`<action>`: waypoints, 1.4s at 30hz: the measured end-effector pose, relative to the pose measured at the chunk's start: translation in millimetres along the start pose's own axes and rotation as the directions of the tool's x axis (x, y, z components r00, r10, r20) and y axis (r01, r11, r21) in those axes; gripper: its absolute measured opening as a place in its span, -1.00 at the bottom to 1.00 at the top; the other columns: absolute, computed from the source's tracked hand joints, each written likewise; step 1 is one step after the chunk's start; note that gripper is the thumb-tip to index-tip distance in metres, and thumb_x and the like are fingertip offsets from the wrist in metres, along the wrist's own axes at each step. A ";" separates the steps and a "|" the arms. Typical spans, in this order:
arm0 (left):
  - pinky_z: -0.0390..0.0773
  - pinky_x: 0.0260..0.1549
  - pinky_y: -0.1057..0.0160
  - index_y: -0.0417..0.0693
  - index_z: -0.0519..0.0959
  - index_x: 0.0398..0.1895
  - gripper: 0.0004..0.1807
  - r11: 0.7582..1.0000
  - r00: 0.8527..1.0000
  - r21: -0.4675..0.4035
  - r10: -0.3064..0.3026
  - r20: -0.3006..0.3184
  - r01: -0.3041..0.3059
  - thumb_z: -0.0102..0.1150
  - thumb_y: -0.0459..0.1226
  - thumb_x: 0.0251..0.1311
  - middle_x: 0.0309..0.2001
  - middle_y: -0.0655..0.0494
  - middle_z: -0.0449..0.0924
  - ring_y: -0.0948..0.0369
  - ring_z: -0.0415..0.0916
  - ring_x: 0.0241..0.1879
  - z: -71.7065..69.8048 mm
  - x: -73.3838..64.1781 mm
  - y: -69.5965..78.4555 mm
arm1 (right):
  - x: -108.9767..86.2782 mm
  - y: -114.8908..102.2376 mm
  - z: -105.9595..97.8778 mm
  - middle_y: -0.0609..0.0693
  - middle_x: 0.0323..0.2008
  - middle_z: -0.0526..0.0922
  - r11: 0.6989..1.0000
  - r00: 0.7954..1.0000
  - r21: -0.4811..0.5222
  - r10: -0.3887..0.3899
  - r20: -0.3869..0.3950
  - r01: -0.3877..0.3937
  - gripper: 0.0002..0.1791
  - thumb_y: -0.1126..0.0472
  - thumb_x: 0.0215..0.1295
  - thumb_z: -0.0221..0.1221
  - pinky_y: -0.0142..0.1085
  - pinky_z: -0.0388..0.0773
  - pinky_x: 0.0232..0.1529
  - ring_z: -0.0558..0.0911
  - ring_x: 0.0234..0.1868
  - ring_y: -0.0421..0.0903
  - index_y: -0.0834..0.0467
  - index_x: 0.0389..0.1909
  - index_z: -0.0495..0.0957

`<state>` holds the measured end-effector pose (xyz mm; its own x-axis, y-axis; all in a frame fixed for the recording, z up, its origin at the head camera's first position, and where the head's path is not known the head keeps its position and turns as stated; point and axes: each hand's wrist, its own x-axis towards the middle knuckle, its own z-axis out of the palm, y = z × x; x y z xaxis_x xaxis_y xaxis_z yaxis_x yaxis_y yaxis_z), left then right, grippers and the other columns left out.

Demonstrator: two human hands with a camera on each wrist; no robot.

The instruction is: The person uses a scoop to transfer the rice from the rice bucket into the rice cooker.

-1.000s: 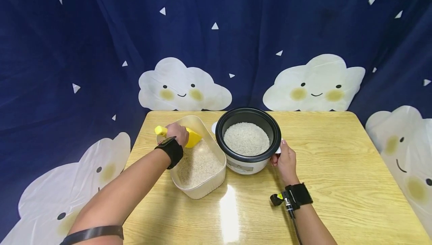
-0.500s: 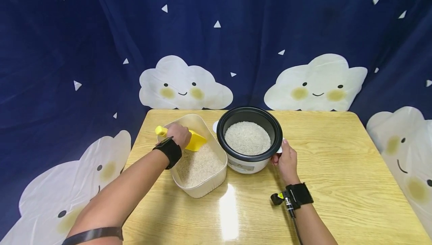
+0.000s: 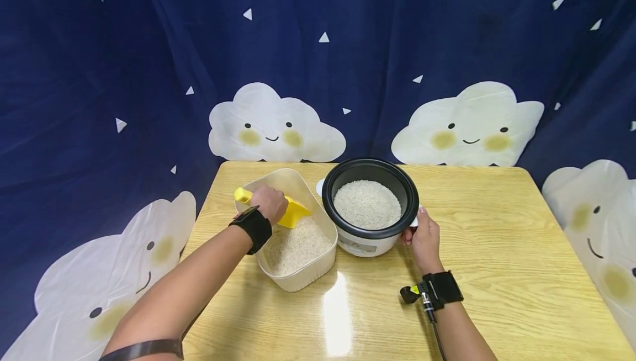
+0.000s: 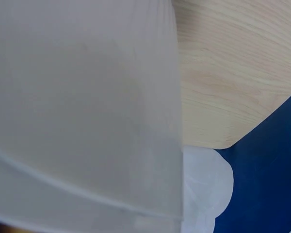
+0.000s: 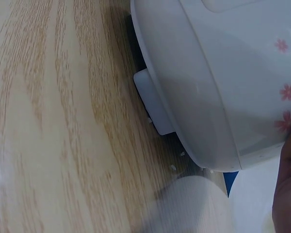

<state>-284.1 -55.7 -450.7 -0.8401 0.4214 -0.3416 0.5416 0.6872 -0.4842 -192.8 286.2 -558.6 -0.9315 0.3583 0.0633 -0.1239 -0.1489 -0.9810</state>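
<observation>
My left hand (image 3: 270,205) grips the yellow handle of a scoop (image 3: 295,214) inside a cream plastic bin (image 3: 308,275). The scoop's blade slants down to the right, its edge at the rice (image 3: 298,246) in the bin. Beside the bin stands a lidless white rice cooker (image 3: 355,245) with a black inner pot (image 3: 348,173). White rice (image 3: 367,205) covers the pot's bottom. My right hand (image 3: 425,239) holds the cooker's right side handle. In the right wrist view, that hand (image 5: 288,189) lies against the flower-patterned cooker wall (image 5: 247,92). The left wrist view shows mostly the bin's wall (image 4: 87,111).
Everything stands on a light wood table (image 3: 497,239). A few loose grains (image 5: 173,167) lie by the cooker's base. A dark blue curtain (image 3: 367,46) with white clouds hangs close behind the table's back edge. A cable (image 3: 436,333) runs along the right forearm.
My left hand and the scoop have moved a little to the right inside the bin, over the rice. The right hand stays on the cooker's handle. The head view has shifted slightly.
</observation>
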 end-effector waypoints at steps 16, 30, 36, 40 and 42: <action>0.57 -0.47 0.25 -0.08 0.72 -0.42 -0.79 0.994 0.998 -0.084 -0.064 -0.012 0.063 0.21 -0.25 0.38 -0.58 0.12 0.47 0.19 0.32 -0.59 -5.0 -0.9 4.7 | 0.3 -0.4 -0.6 -0.10 -0.81 0.31 0.999 0.999 0.034 -0.030 0.013 0.030 -0.40 -0.04 0.69 -0.24 -0.11 0.18 -0.69 0.25 -0.79 -0.12 0.17 -0.61 0.32; 0.63 -0.44 0.27 -0.07 0.74 -0.36 -0.85 0.995 0.996 -0.044 -0.086 -0.013 0.086 0.32 -0.20 0.31 -0.51 0.10 0.63 0.18 0.37 -0.58 -0.3 -1.9 5.5 | -0.9 3.4 -1.8 -0.09 -0.81 0.31 1.000 1.000 0.021 -0.021 0.011 0.021 -0.35 -0.10 0.68 -0.22 -0.27 0.25 -0.71 0.27 -0.80 -0.19 0.22 -0.62 0.29; 0.64 -0.45 0.25 -0.08 0.74 -0.37 -0.84 0.994 0.996 -0.060 -0.089 -0.008 0.089 0.29 -0.22 0.33 -0.52 0.09 0.60 0.18 0.36 -0.59 1.6 -1.6 5.6 | -1.3 2.5 -0.8 -0.10 -0.81 0.32 1.000 1.000 0.005 -0.017 0.009 0.017 -0.37 -0.08 0.68 -0.23 -0.26 0.25 -0.70 0.28 -0.80 -0.19 0.21 -0.61 0.31; 0.54 -0.54 0.26 -0.08 0.72 -0.41 -0.81 0.993 0.995 -0.065 -0.103 0.000 0.102 0.23 -0.25 0.36 -0.57 0.11 0.49 0.19 0.31 -0.61 1.7 -1.8 6.7 | -1.7 0.8 0.4 -0.10 -0.82 0.31 1.000 1.000 -0.003 -0.013 0.006 0.013 -0.36 -0.08 0.68 -0.23 -0.27 0.25 -0.70 0.27 -0.80 -0.19 0.21 -0.61 0.30; 0.44 -0.59 0.27 -0.09 0.71 -0.43 -0.81 0.992 0.994 -0.066 -0.111 0.009 0.112 0.23 -0.26 0.35 -0.60 0.11 0.43 0.19 0.27 -0.62 0.9 -2.0 7.2 | -1.7 0.2 1.0 -0.10 -0.82 0.31 1.000 1.000 -0.006 -0.010 0.002 0.010 -0.36 -0.08 0.68 -0.23 -0.26 0.24 -0.71 0.27 -0.80 -0.19 0.21 -0.62 0.30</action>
<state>-278.5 -52.2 -454.3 -0.8948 0.3368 -0.2932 0.4413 0.7673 -0.4653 -191.6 284.7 -558.7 -0.9308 0.3579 0.0737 -0.1316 -0.1399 -0.9814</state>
